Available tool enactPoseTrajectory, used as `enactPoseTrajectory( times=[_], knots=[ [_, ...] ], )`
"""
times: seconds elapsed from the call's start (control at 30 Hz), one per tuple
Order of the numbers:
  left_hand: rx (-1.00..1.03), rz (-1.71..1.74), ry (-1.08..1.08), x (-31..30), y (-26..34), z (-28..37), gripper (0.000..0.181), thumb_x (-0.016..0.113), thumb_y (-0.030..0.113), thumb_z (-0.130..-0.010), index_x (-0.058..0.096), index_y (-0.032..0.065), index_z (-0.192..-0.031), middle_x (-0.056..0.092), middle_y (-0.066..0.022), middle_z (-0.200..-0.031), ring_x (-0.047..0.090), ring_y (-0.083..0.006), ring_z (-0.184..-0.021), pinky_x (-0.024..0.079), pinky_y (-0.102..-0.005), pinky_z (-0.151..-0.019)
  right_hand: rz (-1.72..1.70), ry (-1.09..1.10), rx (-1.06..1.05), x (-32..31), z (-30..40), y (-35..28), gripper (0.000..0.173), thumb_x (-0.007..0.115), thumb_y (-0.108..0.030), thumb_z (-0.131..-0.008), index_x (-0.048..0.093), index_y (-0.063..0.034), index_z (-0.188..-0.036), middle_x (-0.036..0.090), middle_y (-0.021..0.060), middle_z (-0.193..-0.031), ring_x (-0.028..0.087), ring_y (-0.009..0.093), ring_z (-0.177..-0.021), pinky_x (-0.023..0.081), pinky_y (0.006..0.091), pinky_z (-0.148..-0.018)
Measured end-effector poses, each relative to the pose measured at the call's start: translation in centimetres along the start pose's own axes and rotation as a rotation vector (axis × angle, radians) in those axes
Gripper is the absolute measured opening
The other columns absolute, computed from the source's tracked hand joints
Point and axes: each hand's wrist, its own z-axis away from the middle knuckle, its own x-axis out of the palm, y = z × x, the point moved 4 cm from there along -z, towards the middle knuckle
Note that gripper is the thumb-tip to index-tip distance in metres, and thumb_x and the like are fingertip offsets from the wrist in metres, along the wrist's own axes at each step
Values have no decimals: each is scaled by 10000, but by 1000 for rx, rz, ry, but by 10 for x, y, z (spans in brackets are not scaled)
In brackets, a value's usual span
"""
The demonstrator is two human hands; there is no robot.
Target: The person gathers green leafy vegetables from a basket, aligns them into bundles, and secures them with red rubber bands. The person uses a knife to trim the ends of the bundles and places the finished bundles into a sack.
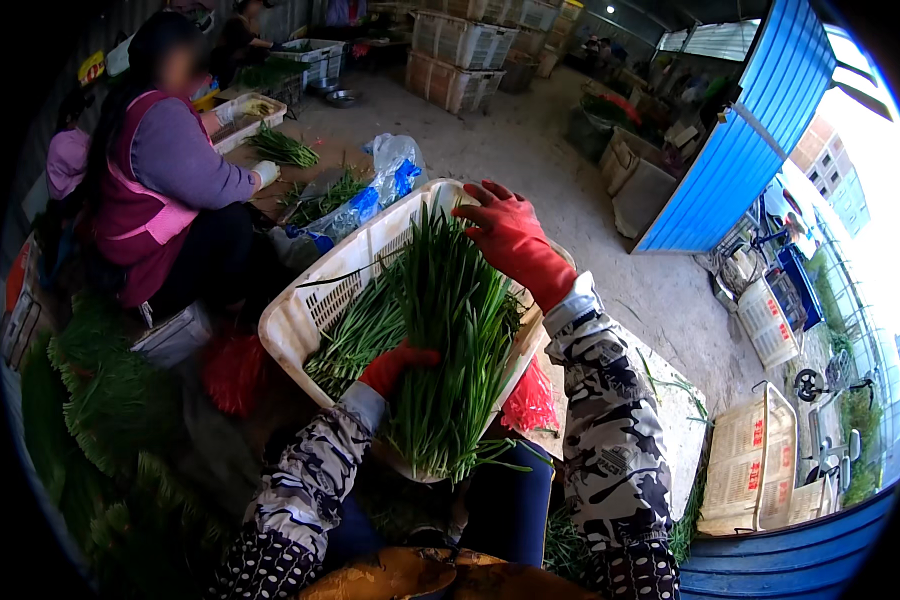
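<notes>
A bunch of long green leaves, apparently garlic chives [457, 315], stands out over a white plastic crate [289, 324] in front of me. My left hand [399, 367], in a red rubber glove, grips the bunch low at its left side; its far fingers are hidden by the leaves. Beside the leaf tips is my right hand [511, 238], also red-gloved, with fingers spread and nothing enclosed. Whether it touches the tips is unclear. More loose chives [364, 322] lie inside the crate under the bunch. The pale cut ends point towards my knees.
At left sits a person in a purple apron [146, 180], near a chive bundle [283, 147] on the floor. Red plastic ties [531, 399] hang right of the crate. A pale board [664, 420], plastic bags [390, 180] and chive heaps [120, 382] surround me.
</notes>
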Motion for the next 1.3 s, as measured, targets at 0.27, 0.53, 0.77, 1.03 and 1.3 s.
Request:
enactPoseTrajectory(
  times=[0.27, 0.53, 0.77, 1.03, 1.3],
  knots=[
    [-71, 88, -41, -2, 1, 9, 569, 674, 144, -788, 511, 23, -1319, 661, -125, -1141, 664, -236, -980, 537, -378, -894, 354, -57, -183, -6, -27, 1, 123, 618, -168, -784, 700, -192, -873, 630, -12, -1221, 558, 200, -1176, 363, 457, -1079],
    [-37, 31, -2, -3, -6, -1, 461, 649, 182, -820, 580, -1, -1237, 681, -129, -1094, 680, -240, -924, 557, -372, -849, 353, 277, 564, -128, 33, 120, 150, 613, -251, -820, 676, -114, -814, 673, 123, -843, 645, 355, -834, 505, 468, -698],
    [-58, 67, 76, -14, 0, 6, 503, 683, 186, -797, 569, 31, -1261, 676, -117, -1112, 681, -237, -927, 559, -380, -857, -358, 306, 973, -61, 191, 129, 92, 650, -180, -835, 722, -122, -837, 697, 89, -773, 664, 245, -663, 498, 348, -595],
    [71, 86, 94, -14, 16, 10, 481, 683, 232, -811, 586, 9, -1226, 687, -128, -1075, 692, -243, -885, 578, -377, -816, -1467, -193, 875, 46, 210, -28, 901, 622, -565, -868, 248, -46, -1503, 414, 208, -1449, 407, 255, -1338, 334, 369, -1091],
    [201, -9, -62, 19, 28, -18, 570, 728, 137, -793, 517, 46, -1314, 618, -94, -1208, 635, -227, -1040, 537, -354, -894, -1594, -222, 692, 36, 133, -82, 1151, 805, -488, -734, 85, -73, -1531, 447, 153, -1424, 432, 259, -1298, 359, 351, -1060]
  ],
)
